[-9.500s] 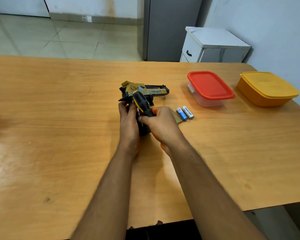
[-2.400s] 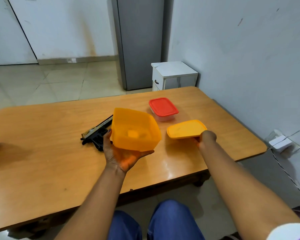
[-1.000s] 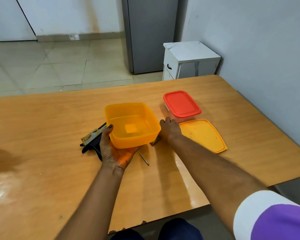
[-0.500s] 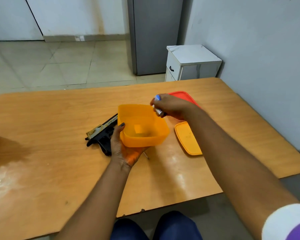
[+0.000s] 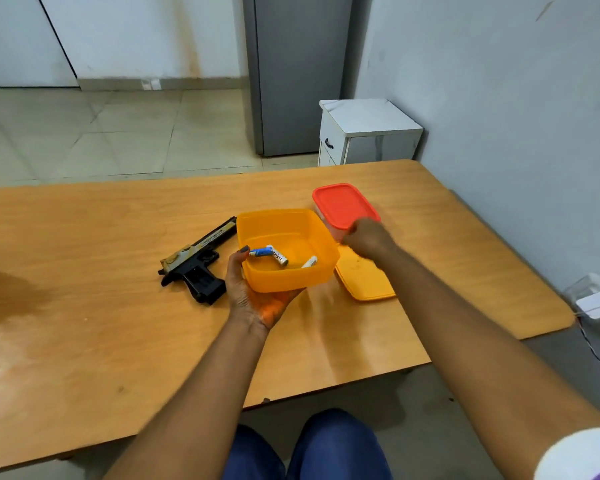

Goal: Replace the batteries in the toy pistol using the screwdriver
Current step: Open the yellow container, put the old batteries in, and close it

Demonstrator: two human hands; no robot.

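Note:
The black and gold toy pistol lies on its side on the wooden table. Just right of it, my left hand holds an open orange container from below, thumb hooked over the near rim. Three batteries lie loose inside it, one with a blue end. My right hand is blurred, hovering right of the container above the orange lid. Nothing shows in it, and its fingers are not clear. The screwdriver is not visible.
A clear container with a red lid stands behind my right hand. Beyond the table's far edge are a white cabinet and a grey fridge. A white plug block sits off the table's right edge.
My right hand held batteries over the orange container half a second ago. They now lie inside it, and the hand has pulled back to the right.

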